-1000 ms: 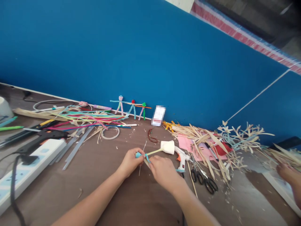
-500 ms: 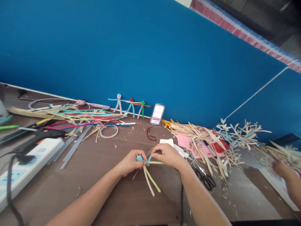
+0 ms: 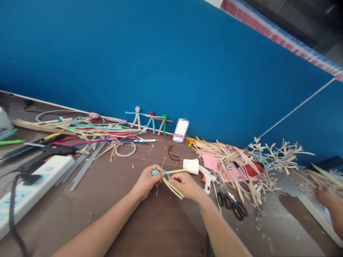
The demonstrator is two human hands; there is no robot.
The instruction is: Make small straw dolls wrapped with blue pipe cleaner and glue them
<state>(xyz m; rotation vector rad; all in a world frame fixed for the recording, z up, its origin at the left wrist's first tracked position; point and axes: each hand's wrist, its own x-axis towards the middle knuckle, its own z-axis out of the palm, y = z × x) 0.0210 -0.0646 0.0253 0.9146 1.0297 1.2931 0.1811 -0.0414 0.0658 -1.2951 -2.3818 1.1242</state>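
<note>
We look down at a brown counter (image 3: 163,225) whose far edge meets a blue wall (image 3: 160,60). Our left hand (image 3: 147,182) closes its fingers (image 3: 151,172) on a small blue pipe-cleaner knob (image 3: 155,172); our right hand (image 3: 186,186) pinches the pale strips (image 3: 173,187) running from it — one reaches a white paper cup (image 3: 191,166) lying on its side. Just right of the cup sit a white glue gun (image 3: 207,179) and black-handled scissors (image 3: 232,206). Brown counter runs from our hands down to the lower edge — a co-worker's hand (image 3: 324,197) enters at the right edge.
</note>
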